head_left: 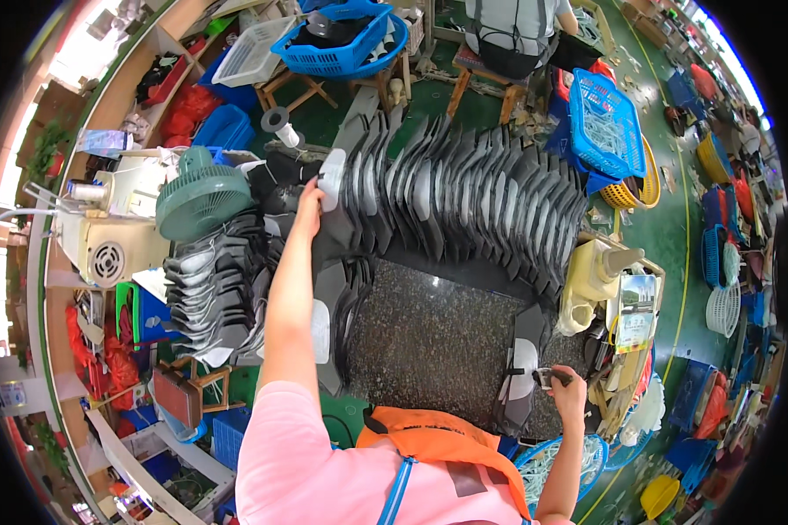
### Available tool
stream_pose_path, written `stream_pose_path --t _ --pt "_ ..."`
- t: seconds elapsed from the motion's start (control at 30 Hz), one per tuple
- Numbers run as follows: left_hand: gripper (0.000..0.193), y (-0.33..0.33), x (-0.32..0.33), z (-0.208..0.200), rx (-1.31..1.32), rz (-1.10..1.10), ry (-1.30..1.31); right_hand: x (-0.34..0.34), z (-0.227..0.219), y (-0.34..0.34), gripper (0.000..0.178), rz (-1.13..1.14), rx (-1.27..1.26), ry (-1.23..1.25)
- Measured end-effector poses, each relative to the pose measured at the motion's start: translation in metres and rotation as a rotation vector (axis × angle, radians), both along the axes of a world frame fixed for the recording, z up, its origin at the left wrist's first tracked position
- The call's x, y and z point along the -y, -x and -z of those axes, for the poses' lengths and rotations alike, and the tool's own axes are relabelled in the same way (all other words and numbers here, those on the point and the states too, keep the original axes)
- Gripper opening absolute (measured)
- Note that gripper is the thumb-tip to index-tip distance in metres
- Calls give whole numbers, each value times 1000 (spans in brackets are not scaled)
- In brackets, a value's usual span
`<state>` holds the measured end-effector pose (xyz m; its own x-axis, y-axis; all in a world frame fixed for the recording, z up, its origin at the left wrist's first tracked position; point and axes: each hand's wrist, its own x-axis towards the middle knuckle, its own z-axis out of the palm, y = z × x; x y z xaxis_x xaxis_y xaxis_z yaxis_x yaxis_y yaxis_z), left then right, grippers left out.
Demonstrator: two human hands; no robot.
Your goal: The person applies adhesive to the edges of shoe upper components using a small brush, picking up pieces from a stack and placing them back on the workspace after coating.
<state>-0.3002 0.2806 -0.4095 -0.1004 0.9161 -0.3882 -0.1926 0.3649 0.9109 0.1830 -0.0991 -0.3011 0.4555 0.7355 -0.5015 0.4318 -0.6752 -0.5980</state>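
Note:
My left hand (306, 210) reaches to the far left end of a long row of overlapping black-and-grey curved flat pieces (481, 192). Its fingers are closed at the edge of an end piece with a pale patch (333, 179). On the right, my right hand (572, 398) grips a small dark-handled tool (555, 377), perhaps a brush; its tip is too small to make out. Just left of the tool lies a similar dark piece with a white patch (524, 357). More such pieces (346, 306) overlap along the left side of the speckled dark tabletop (429, 341).
A green fan (203, 194) and another stack of dark pieces (214, 289) stand at the left. A cream plastic container (591, 271) is by the table's right edge. Blue baskets (606, 122) stand at the far right; a person (517, 35) sits beyond the table.

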Motion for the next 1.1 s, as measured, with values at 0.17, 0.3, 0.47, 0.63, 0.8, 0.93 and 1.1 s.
stream_pose_path --t 0.17,0.3,0.47,0.63,0.8,0.93,1.1 --pt "50 -17 -6 18 382 -164 -162 7 -3 -3 22 43 -34 -40" --pt "43 -97 43 -18 -272 -467 -420 17 -11 -18 21 63 -27 -19" --pt "15 -237 248 -49 -334 686 -151 -6 13 -47 19 106 -115 -196" --pt "46 -327 371 5 58 853 344 -18 64 -92 21 -1 255 -375" --pt "43 -346 380 17 -214 639 153 -32 44 -97 18 154 454 -566" --pt "36 -343 385 42 -397 590 58 -63 73 -105 17 44 453 -551" --pt "27 -351 397 12 -345 450 46 -63 75 -113 19 -26 430 -586"
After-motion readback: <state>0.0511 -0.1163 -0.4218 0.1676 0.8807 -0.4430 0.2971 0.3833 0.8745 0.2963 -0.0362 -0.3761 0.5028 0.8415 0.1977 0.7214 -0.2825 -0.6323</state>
